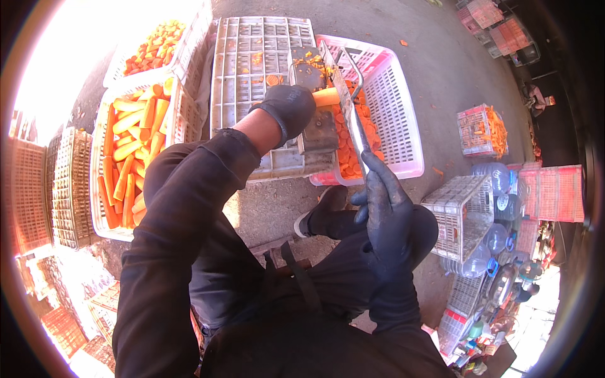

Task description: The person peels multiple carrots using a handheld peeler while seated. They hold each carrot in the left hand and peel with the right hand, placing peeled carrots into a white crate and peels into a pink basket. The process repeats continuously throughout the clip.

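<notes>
My left hand [292,109], in a dark glove, holds a peeled carrot [327,97] whose far end meets a long metal cutting blade [349,106]. In my right hand [388,212], also gloved, is the handle end of this blade, slanting up and away from me. The carrot lies across a cutter block [317,134] strewn with carrot scraps, which sits on an upturned plastic crate [260,42]. Just beyond the blade stands a pink-white plastic basket [394,104] with many round carrot slices [350,156] in it. A bent metal bar [358,71] rises beside the blade.
To my left, a white crate [101,208] is full of peeled carrots [127,156]; behind it another holds carrot chunks [158,45]. At the right are a crate with carrot pieces [494,132], a grey crate [453,203] and large water bottles [496,236].
</notes>
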Demonstrator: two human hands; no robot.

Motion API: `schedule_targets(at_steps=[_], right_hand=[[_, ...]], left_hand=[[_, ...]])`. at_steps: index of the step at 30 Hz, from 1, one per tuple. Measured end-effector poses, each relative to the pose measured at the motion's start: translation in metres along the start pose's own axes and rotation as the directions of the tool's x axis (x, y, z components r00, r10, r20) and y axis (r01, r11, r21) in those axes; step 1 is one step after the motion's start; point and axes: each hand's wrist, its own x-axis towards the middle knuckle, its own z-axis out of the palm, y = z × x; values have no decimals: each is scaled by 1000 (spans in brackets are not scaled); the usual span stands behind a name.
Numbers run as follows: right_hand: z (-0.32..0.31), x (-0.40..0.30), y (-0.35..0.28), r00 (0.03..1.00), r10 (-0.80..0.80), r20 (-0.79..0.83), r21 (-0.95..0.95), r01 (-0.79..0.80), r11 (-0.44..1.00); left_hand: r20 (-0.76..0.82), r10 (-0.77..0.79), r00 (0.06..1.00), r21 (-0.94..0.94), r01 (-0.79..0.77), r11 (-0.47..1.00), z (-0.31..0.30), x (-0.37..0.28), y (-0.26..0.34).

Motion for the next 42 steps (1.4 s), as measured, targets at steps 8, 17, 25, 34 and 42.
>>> schedule_targets(at_steps=[8,17,25,34,42], right_hand=[[-3,-2,87,981,-182,67,-136,190,972],[-12,4,71,996,9,85,-37,-6,999],[-3,2,26,1000,-1,1,45,1,999],[0,0,13,1000,-12,16,-13,13,1000],[-7,7,124,989,-107,101,-145,121,982]], left_hand=[[27,21,999,2,-21,1000,-4,3,-1],[14,-35,999,-2,35,999,4,8,-2],[60,-14,998,15,13,1000,-3,9,5],[67,-3,998,43,0,999,3,10,5],[37,-31,999,-20,31,999,-2,13,6]])
